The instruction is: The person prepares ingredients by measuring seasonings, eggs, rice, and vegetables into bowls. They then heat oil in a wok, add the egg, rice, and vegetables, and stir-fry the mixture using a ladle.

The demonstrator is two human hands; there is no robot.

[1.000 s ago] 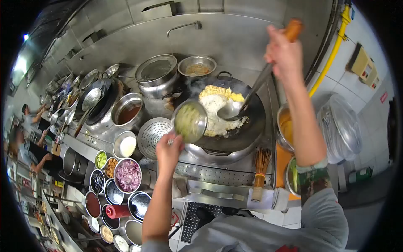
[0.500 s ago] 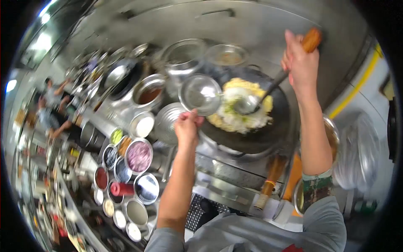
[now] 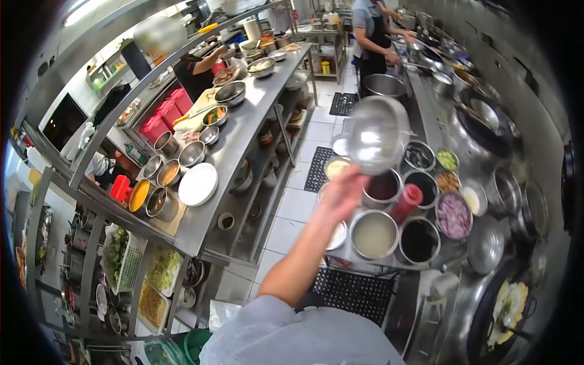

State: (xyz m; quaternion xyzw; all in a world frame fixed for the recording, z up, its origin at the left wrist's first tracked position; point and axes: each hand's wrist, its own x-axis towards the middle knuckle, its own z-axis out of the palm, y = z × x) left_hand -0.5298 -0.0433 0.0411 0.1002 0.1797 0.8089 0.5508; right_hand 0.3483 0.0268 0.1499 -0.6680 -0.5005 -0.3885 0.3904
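Note:
My left hand [image 3: 344,193] pinches the rim of an empty-looking metal bowl [image 3: 378,135], held out over the containers of sauces and ingredients. Under and beside it are a dark red sauce pot [image 3: 382,184], a red squeeze bottle [image 3: 406,201], a pot of cloudy liquid [image 3: 374,235] and a bowl of chopped purple onion [image 3: 454,215]. At the lower right the wok [image 3: 477,328] holds egg and rice [image 3: 508,310], with the ladle's [image 3: 517,331] dark handle reaching out of it. My right hand is out of view.
A long steel counter [image 3: 243,146] on the left bears bowls and a white plate stack [image 3: 198,184]. Trays of greens [image 3: 163,267] stand below it. A co-worker [image 3: 372,36] stands at the far stoves, another person [image 3: 198,73] behind the counter. Black mats [image 3: 353,295] lie on the floor.
The view has swung left, away from the wok. The bowl's pale green contents have gone into the wok, and my left hand has carried the bowl away over the sauce pots. My right hand has left view.

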